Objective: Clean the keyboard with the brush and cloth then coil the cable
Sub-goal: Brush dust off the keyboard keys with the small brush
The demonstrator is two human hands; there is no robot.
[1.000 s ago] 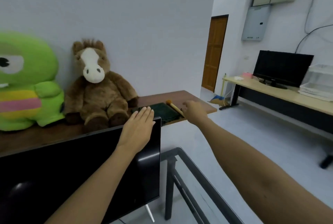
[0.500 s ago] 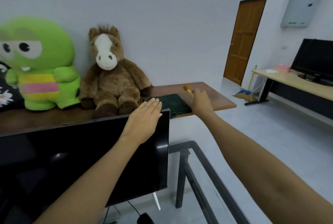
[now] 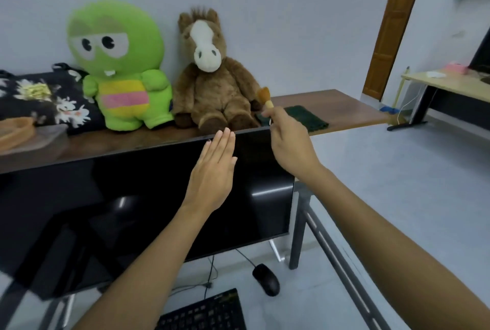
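My right hand (image 3: 287, 141) holds a small brush (image 3: 265, 97) with tan bristles pointing up, lifted above the top right corner of the monitor. A dark green cloth (image 3: 305, 117) lies flat on the wooden shelf (image 3: 339, 106) just behind that hand. My left hand (image 3: 213, 170) is flat, fingers together, held in front of the black monitor (image 3: 106, 210) and touching nothing. The black keyboard (image 3: 209, 313) shows at the bottom edge on the glass desk, partly cut off. Its cable (image 3: 209, 274) runs up behind the monitor.
A black mouse (image 3: 266, 283) sits right of the keyboard. A green plush (image 3: 119, 64), a brown horse plush (image 3: 212, 72) and a flowered black bag (image 3: 47, 96) stand on the shelf. A second desk (image 3: 450, 85) and a wooden door (image 3: 392, 29) are at the right.
My right hand has picked the brush up off the shelf and drawn it back toward me. The view has tilted down, bringing the keyboard and mouse into sight. My left hand stays flat.
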